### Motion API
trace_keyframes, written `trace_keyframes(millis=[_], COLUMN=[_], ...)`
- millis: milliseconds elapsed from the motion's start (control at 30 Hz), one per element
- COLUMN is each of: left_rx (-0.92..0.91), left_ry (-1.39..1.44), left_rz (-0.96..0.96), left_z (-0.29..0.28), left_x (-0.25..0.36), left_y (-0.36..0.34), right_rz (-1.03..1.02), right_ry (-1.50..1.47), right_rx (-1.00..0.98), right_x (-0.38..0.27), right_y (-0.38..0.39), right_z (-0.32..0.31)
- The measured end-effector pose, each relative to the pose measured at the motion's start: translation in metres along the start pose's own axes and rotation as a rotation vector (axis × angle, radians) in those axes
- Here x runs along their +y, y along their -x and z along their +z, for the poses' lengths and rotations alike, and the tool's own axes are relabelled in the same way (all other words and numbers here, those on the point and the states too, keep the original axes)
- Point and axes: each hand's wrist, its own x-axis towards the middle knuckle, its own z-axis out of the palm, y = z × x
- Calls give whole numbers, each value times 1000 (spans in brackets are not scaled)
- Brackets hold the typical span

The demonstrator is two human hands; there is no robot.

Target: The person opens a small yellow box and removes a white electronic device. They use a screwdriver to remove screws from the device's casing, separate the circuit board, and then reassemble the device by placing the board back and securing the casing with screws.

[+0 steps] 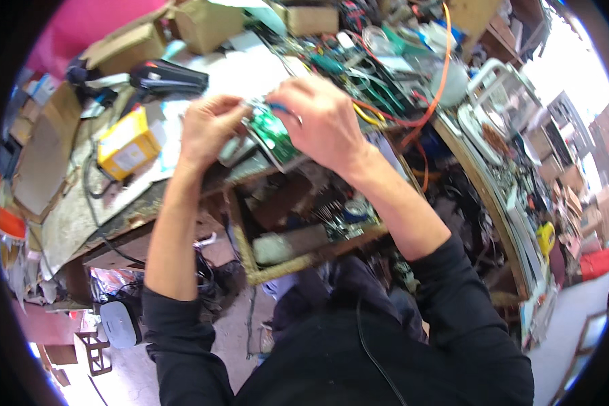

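Note:
A green circuit board (272, 134) lies tilted between my hands, over the bench's front edge. The fingertips of my left hand (206, 128) are pinched together at the board's upper left corner. Whatever they grip is too small to make out. My right hand (325, 122) is curled above the board's right side, closed around a small tool with a blue handle (277, 107). Its working end is near the left fingertips, and its exact kind is hidden by my fingers. Below the board, an open wooden drawer (250, 260) holds metal parts and a pale block.
A black heat gun or hair dryer (169, 76) and a yellow box (127, 143) lie on the left. Tangled wires and tools (379, 84) crowd the back right, crossed by an orange cable (446, 61). Cardboard boxes (210, 27) stand behind; a white plastic frame (480, 111) lies right.

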Motion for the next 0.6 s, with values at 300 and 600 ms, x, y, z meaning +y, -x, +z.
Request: trace_keyframes(millis=[300, 600], left_rx=[42, 65], left_ry=[-140, -165], left_rz=[-15, 23], left_z=[7, 6], left_x=[2, 2], left_y=[1, 3], right_rz=[834, 952], right_ry=[-415, -25], right_rx=[-399, -772], right_x=[13, 26], right_y=[102, 176], right_z=[-112, -100])
